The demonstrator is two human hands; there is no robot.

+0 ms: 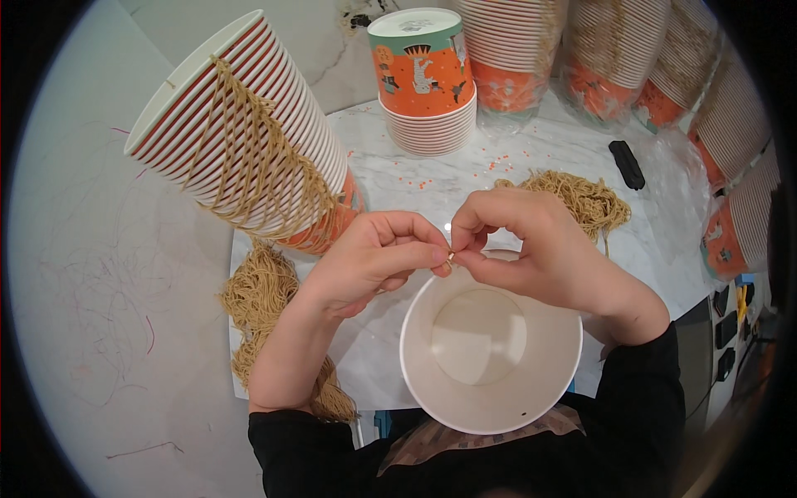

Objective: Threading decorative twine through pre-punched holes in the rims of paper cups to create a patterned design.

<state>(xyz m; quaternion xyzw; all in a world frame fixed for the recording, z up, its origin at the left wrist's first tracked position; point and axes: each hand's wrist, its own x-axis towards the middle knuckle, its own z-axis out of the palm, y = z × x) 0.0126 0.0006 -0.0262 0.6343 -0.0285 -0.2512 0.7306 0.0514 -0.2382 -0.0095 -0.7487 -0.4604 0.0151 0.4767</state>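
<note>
Left grip (369, 259), right grip (527, 249) pinched tight, both on tiny tan cord (450, 258)! Tub (544, 349) just below: loose fingertips could drop it inside.

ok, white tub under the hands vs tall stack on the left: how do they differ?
Count: the white tub shows one rim; the tall stack shows many nested rims.
View: the white tub's mouth faces the camera, inside and bottom visible; the tall stack shows mostly its side.
Cord: tan cord drapes over the tall stack's side; none drapes over the white tub's visible wall.
Shared: round, with white rims.
</note>
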